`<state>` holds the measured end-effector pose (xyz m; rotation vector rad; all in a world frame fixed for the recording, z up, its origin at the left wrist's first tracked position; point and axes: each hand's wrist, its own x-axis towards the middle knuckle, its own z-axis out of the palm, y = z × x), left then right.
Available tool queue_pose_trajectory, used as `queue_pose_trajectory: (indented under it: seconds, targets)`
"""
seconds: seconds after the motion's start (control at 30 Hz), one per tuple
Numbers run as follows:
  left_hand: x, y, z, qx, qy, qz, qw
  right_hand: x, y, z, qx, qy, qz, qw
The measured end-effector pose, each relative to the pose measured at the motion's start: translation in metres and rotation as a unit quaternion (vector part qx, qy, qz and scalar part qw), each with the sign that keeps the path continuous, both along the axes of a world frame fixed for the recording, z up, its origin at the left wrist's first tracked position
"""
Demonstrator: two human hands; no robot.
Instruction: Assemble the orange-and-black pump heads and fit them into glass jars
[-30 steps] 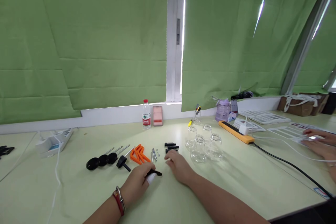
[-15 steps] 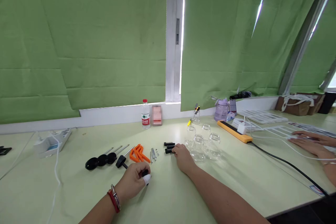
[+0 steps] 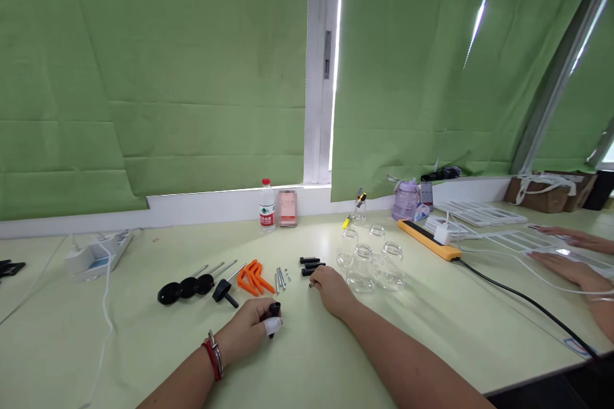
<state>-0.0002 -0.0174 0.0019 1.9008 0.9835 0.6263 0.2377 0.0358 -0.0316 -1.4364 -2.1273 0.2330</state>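
Observation:
My left hand (image 3: 250,324) is closed around a short black tube (image 3: 274,310), held upright; a white wrap covers its thumb. My right hand (image 3: 334,291) pinches a small dark part (image 3: 311,285), mostly hidden by the fingers. Just beyond these fingertips lie black ribbed cylinders (image 3: 309,261). Steel screws (image 3: 280,280), tiny nuts (image 3: 288,275) and orange angled handles (image 3: 255,278) sit between the hands. Left of them are black round knobs with metal shafts (image 3: 187,289) and a black cap with a stem (image 3: 223,291). Clear glass jars (image 3: 361,271) stand right of my right hand.
A water bottle (image 3: 267,208) and a pink box (image 3: 288,209) stand by the wall. To the right are a purple jug (image 3: 405,200), an orange power strip (image 3: 426,241) with a trailing cable, and another person's hands (image 3: 568,268). A white power strip (image 3: 98,257) lies left.
My right hand has drawn slightly back from the black cylinders with a small dark part in its fingertips. My left hand has shifted slightly right and turned, showing more of the black tube.

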Motion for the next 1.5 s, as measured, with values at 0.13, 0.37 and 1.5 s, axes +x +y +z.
queue_pose_trajectory:
  seconds: [0.13,0.37,1.5]
  targets:
    - [0.0,0.001,-0.002,-0.005,-0.01,-0.009,1.0,-0.009,-0.006,-0.001,0.009,-0.028,0.072,0.997]
    - [0.001,0.005,-0.006,-0.007,-0.018,-0.011,1.0,-0.023,-0.017,0.004,-0.009,0.033,0.141,0.989]
    - [-0.001,0.004,-0.004,-0.014,-0.042,-0.039,0.998,-0.011,-0.024,0.01,-0.148,0.203,0.142,0.958]
